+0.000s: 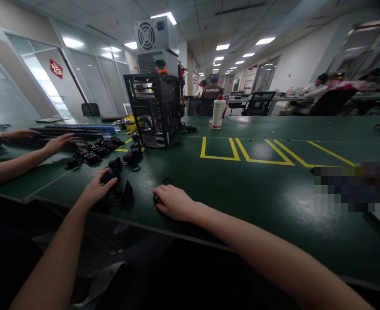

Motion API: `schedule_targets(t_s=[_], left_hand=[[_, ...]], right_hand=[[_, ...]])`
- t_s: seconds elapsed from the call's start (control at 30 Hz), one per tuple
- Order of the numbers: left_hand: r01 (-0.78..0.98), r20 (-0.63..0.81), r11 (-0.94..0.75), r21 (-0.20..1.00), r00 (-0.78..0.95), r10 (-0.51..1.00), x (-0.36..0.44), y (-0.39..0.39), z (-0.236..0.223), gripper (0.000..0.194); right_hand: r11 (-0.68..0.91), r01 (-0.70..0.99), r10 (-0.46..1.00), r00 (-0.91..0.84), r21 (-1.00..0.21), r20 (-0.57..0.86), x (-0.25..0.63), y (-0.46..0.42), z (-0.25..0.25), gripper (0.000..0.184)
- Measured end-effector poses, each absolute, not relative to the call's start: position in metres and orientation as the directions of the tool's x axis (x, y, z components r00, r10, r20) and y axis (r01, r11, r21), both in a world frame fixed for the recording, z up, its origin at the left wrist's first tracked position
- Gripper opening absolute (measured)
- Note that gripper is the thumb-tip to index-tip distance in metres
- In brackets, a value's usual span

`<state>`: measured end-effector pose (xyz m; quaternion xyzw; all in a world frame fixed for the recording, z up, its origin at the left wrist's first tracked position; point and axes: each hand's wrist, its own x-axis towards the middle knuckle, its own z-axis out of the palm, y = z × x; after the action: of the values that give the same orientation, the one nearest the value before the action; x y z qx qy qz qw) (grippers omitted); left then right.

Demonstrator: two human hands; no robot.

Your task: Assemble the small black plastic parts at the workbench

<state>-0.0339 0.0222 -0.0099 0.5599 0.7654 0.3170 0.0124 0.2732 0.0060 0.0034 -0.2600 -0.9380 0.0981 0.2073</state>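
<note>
My left hand (95, 189) is at the near edge of the green table, its fingers curled over a black bundled cable (112, 172) and its thumb lying on the near side. Just right of it lie more black cables, one with an upright angular black piece (127, 189). To the right, my right hand (175, 203) rests on the tabletop, closed around a black cable coil (157, 199). A loop of that cable shows beyond the knuckles; the palm hides the rest. Farther off are more black cable bundles (133, 153).
An open black computer case (159, 112) stands beyond my hands, with power supply units (154, 36) stacked on top. A white bottle (218, 113) and yellow tape outlines (220, 158) are to its right. At left, a co-worker's hands (56, 144) reach over long dark strips near black parts (95, 150).
</note>
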Motion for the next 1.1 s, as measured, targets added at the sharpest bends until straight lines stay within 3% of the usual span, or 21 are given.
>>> schedule_targets(t_s=[0.17, 0.37, 0.43, 0.53, 0.63, 0.77, 0.9, 1.1], left_hand=[[0.829, 0.32, 0.145, 0.54, -0.361, 0.876, -0.047, 0.022, -0.018, 0.059], [0.74, 0.398, 0.124, 0.661, -0.486, 0.778, -0.034, 0.031, -0.006, 0.057], [0.769, 0.433, 0.059, 0.637, -0.42, 0.798, -0.018, 0.043, 0.005, 0.057], [0.832, 0.437, -0.092, 0.546, -0.189, 0.88, 0.013, 0.068, 0.021, 0.05], [0.888, 0.437, -0.166, 0.428, -0.043, 0.899, 0.043, 0.089, 0.029, 0.044], [0.874, 0.388, -0.205, 0.441, 0.02, 0.921, 0.068, 0.103, 0.022, 0.05], [0.834, 0.275, -0.275, 0.478, 0.155, 0.949, 0.077, 0.109, 0.01, 0.055], [0.87, 0.169, -0.335, 0.36, 0.293, 0.941, 0.079, 0.116, 0.018, 0.052]], right_hand=[[0.787, 0.465, 0.611, -0.678, -0.405, 0.408, 0.202, 0.011, -0.004, 0.046], [0.714, 0.471, 0.693, -0.577, -0.518, 0.431, 0.178, 0.035, -0.003, 0.041], [0.656, 0.44, 0.743, -0.52, -0.613, 0.422, 0.171, 0.054, -0.001, 0.037], [0.512, 0.387, 0.845, -0.386, -0.767, 0.37, 0.166, 0.086, 0.001, 0.039], [0.415, 0.345, 0.9, -0.29, -0.842, 0.324, 0.172, 0.113, 0.001, 0.04], [0.396, 0.359, 0.914, -0.245, -0.845, 0.324, 0.2, 0.134, -0.004, 0.035], [0.441, 0.476, 0.896, -0.291, -0.761, 0.337, 0.227, 0.138, -0.01, 0.027], [0.509, 0.579, 0.86, -0.381, -0.637, 0.341, 0.239, 0.127, -0.013, 0.024]])
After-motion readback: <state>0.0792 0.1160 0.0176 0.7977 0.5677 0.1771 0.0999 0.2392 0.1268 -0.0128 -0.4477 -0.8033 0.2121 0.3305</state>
